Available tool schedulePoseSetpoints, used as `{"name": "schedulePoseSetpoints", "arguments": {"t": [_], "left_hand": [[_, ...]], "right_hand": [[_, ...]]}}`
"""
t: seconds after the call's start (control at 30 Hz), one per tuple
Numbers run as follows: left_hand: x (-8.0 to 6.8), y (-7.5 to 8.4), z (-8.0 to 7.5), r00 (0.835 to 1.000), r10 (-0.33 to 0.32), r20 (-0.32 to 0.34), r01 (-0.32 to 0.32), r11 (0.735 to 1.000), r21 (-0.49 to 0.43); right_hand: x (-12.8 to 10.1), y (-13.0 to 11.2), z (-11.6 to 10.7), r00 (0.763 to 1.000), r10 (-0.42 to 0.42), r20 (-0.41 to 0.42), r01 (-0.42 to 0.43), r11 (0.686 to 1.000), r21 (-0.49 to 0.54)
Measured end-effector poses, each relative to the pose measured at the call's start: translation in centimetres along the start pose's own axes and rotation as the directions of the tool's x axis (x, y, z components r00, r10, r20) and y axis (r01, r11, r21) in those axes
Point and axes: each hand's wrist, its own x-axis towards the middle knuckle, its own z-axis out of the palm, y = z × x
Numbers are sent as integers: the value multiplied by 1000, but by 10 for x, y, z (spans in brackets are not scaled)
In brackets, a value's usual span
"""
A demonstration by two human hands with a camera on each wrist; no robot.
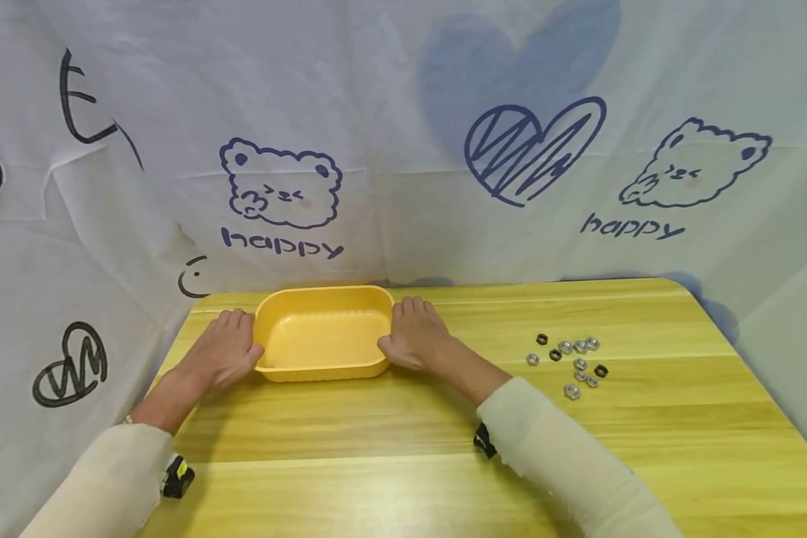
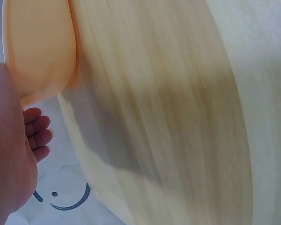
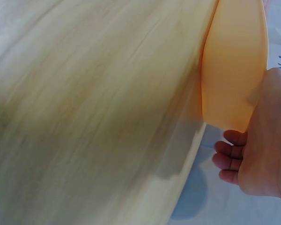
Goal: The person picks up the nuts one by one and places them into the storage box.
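A yellow plastic basin (image 1: 326, 336) with rounded corners sits at the back of the wooden table, upright, its bare inside showing. At its left end my left hand (image 1: 223, 347) grips the rim, thumb toward the near corner. The opposite end is held by my right hand (image 1: 415, 334), its thumb also at the rim. In the left wrist view the basin's outer wall (image 2: 40, 47) shows beside curled fingers (image 2: 39, 127). The right wrist view has the same wall (image 3: 234, 65) above the bent fingers (image 3: 228, 156) of that hand.
Several silver and black hex nuts (image 1: 580, 364) lie scattered on the right part of the table (image 1: 350, 456). A white cloth (image 1: 403, 224) printed with bears and hearts hangs behind the table's back edge and along its left side.
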Motion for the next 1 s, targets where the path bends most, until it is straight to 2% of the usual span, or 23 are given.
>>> {"name": "schedulePoseSetpoints", "arguments": {"t": [0.27,0.77,1.0], "left_hand": [[-1,1,2,1000,-7,14,7,1000,-15],[-1,6,-1,1000,6,-19,-6,1000,16],[1,12,-2,1000,15,0,-15,1000,-2]], "right_hand": [[0,1,1,1000,-11,-5,11,1000,0],[-3,2,-2,1000,-19,-8,19,1000,7],[-6,7,-2,1000,-12,27,11,1000,18]]}}
